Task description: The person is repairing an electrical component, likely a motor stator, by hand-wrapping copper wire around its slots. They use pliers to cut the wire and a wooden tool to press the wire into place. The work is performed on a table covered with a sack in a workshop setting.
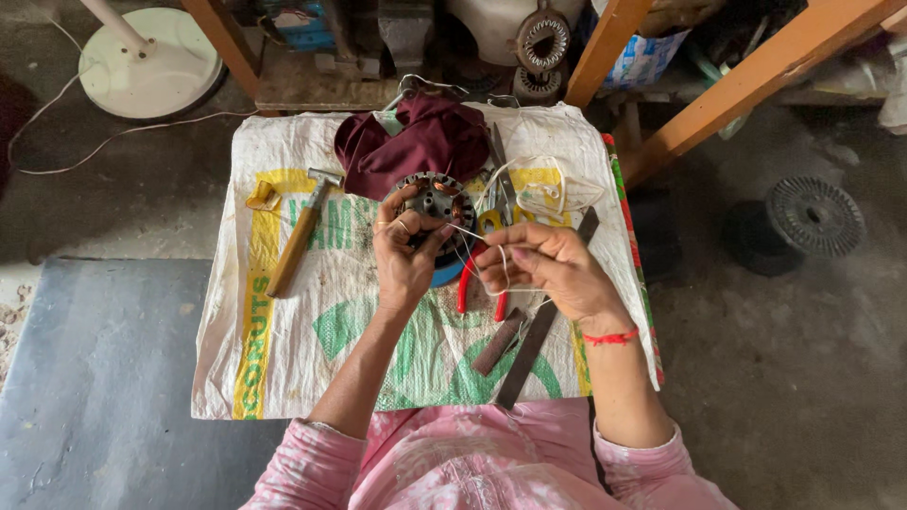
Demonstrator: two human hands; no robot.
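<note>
My left hand grips a round metal motor stator with copper windings, held up over a blue ring on the sack. My right hand pinches a thin white string that runs from the stator to my fingers. Red-handled pliers lie under my hands. A loose coil of the white string rests just beyond my right hand.
A woven sack covers the small table. On it lie a wooden-handled hammer, a maroon cloth, scissors and flat metal strips. A black spool and a white fan base sit on the floor.
</note>
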